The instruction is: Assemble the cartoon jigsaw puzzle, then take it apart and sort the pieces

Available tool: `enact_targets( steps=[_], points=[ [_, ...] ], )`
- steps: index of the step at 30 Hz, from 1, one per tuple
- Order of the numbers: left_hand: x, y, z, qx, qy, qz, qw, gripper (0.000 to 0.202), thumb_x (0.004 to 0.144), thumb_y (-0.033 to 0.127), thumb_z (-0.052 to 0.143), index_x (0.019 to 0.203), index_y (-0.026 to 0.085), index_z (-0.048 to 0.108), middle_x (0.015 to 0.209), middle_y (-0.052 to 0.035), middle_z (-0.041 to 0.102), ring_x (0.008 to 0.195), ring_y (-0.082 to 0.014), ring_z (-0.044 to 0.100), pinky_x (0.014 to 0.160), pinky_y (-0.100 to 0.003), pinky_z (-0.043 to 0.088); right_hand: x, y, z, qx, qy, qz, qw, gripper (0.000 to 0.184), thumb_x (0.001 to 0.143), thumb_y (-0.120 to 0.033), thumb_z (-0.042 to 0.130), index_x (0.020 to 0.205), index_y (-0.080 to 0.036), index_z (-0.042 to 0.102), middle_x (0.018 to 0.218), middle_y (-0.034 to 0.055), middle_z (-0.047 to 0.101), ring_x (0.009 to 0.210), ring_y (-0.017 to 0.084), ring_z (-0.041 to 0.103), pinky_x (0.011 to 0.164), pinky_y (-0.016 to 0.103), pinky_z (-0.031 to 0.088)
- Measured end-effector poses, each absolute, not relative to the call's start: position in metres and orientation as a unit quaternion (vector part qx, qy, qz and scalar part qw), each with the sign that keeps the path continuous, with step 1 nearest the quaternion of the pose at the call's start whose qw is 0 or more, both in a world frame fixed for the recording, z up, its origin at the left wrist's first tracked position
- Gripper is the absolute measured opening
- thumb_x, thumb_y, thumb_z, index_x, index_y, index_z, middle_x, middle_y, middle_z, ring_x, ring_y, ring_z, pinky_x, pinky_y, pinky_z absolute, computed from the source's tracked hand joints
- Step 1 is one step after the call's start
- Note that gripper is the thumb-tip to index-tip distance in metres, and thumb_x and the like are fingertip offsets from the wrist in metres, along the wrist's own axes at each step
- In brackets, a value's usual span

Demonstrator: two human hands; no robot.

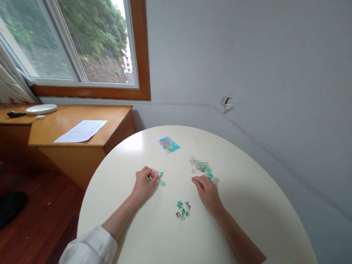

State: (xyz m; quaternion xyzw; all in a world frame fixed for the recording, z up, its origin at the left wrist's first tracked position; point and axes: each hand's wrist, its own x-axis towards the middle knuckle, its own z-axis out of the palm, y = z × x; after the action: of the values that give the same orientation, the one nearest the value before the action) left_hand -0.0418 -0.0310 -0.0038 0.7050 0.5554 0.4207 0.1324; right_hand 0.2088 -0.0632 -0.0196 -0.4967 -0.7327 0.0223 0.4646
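Observation:
Over the left part of the round white table [133, 233], my left hand [143, 183] is closed with thumb and finger pinched, a bit of a teal puzzle piece [149, 179] showing at the fingertips. Several teal pieces [162, 183] lie just right of it. My right hand [207, 190] pinches a small puzzle piece [194, 180], mostly hidden by the fingers. Behind that hand spreads a heap of loose puzzle pieces [204, 166], some teal side up, others pale side up. A small cluster of multicoloured pieces [183, 211] sits nearer me, between the two forearms.
A teal picture card [168, 144] with cartoon figures lies toward the table's far edge. To the left stands a wooden desk [117, 114] bearing a paper sheet [81, 131] and a white plate [41, 109]. A wall with a socket [226, 101] rises behind and right.

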Motion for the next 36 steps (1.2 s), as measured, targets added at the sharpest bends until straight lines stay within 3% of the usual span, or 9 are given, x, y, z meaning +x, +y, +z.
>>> enact_targets(
  steps=[5, 12, 24, 36],
  points=[
    [-0.042, -0.030, -0.006, 0.705, 0.552, 0.429, 0.118, 0.022, 0.069, 0.017, 0.058, 0.050, 0.018, 0.046, 0.058, 0.0031, 0.048, 0.055, -0.0105, 0.048, 0.058, -0.024, 0.037, 0.211, -0.060, -0.027, -0.525, -0.714, 0.020, 0.463, 0.026, 0.086, -0.036, 0.048, 0.072, -0.019, 0.061, 0.065, 0.0025, 0.060, 0.051, 0.012, 0.051, 0.052, 0.026, 0.045],
    [-0.044, -0.025, -0.010, 0.707, 0.558, 0.424, 0.097, 0.020, 0.070, 0.018, 0.055, 0.052, 0.018, 0.047, 0.061, 0.0020, 0.050, 0.057, -0.0107, 0.049, 0.062, -0.026, 0.039, 0.213, -0.055, -0.030, -0.537, -0.703, 0.029, 0.465, 0.031, 0.086, -0.043, 0.047, 0.070, -0.019, 0.061, 0.064, 0.0023, 0.058, 0.048, 0.012, 0.046, 0.052, 0.026, 0.043],
    [-0.045, -0.026, -0.014, 0.703, 0.560, 0.432, 0.079, 0.020, 0.071, 0.018, 0.055, 0.052, 0.018, 0.047, 0.063, 0.0012, 0.050, 0.059, -0.0118, 0.050, 0.064, -0.027, 0.038, 0.214, -0.058, -0.032, -0.537, -0.701, 0.006, 0.468, 0.032, 0.087, -0.042, 0.045, 0.072, -0.019, 0.060, 0.067, 0.0029, 0.057, 0.055, 0.014, 0.049, 0.057, 0.027, 0.043],
    [-0.041, -0.036, -0.014, 0.756, 0.558, 0.342, 0.005, 0.013, 0.076, 0.015, 0.049, 0.063, 0.018, 0.050, 0.074, -0.0030, 0.056, 0.072, -0.0164, 0.053, 0.080, -0.035, 0.035, 0.218, -0.063, -0.038, -0.535, -0.722, -0.014, 0.438, 0.023, 0.086, -0.031, 0.044, 0.075, -0.018, 0.060, 0.076, 0.0049, 0.058, 0.074, 0.018, 0.055, 0.072, 0.032, 0.044]
  ],
)
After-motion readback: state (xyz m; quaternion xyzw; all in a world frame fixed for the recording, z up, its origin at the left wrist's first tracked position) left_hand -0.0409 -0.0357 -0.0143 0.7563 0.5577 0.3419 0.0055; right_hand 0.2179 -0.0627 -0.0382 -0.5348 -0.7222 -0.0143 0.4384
